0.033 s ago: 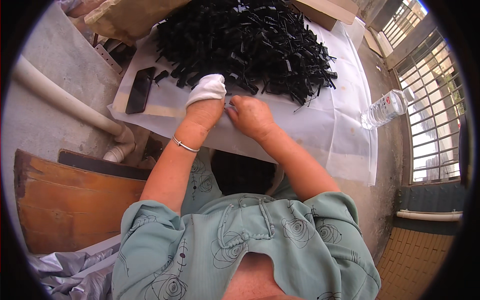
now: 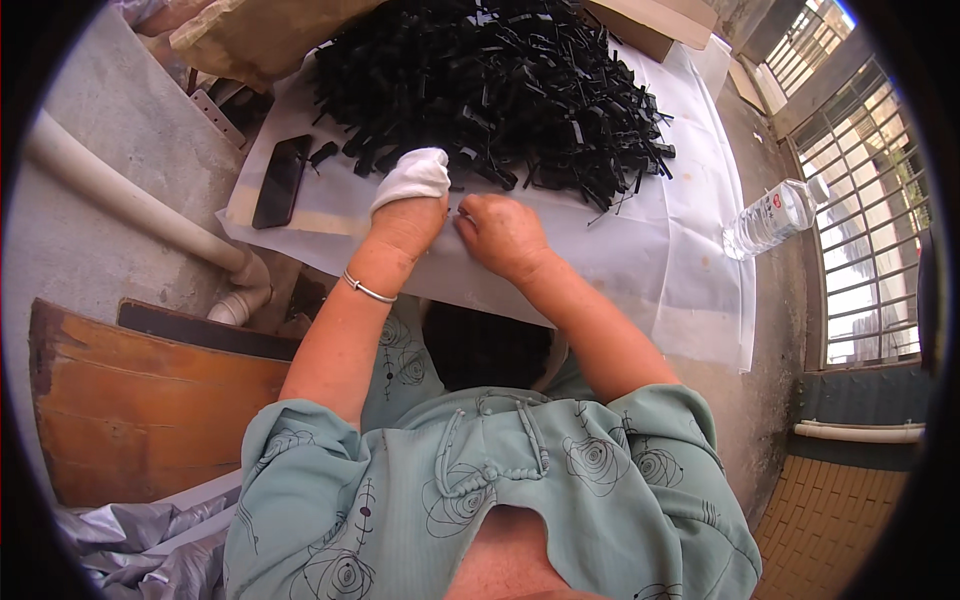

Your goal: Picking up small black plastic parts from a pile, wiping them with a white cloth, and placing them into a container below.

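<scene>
My left hand (image 2: pixel 412 200) has a white cloth covering (image 2: pixel 415 178) over its fingers and is closed at the near edge of a black heap. What it holds, if anything, is hidden. Close beside it, my right hand (image 2: pixel 503 232) rests low over the table with its fingers curled and pressed together. A tiny dark bit shows between the two hands, too small to name. Just beyond them lies the large heap of small black plastic pieces (image 2: pixel 490 90), with thin strands sticking out.
White sheeting (image 2: pixel 640 270) covers the table. A dark phone (image 2: pixel 282 182) lies at the left, near one loose black piece (image 2: pixel 323 154). A clear bottle (image 2: pixel 770 220) stands at the right edge. Cardboard (image 2: pixel 650 22) sits at the back right, and a pale pipe (image 2: pixel 140 200) runs along the left wall.
My right fingertips have shifted very slightly away from my left hand. Everything else looks the same.
</scene>
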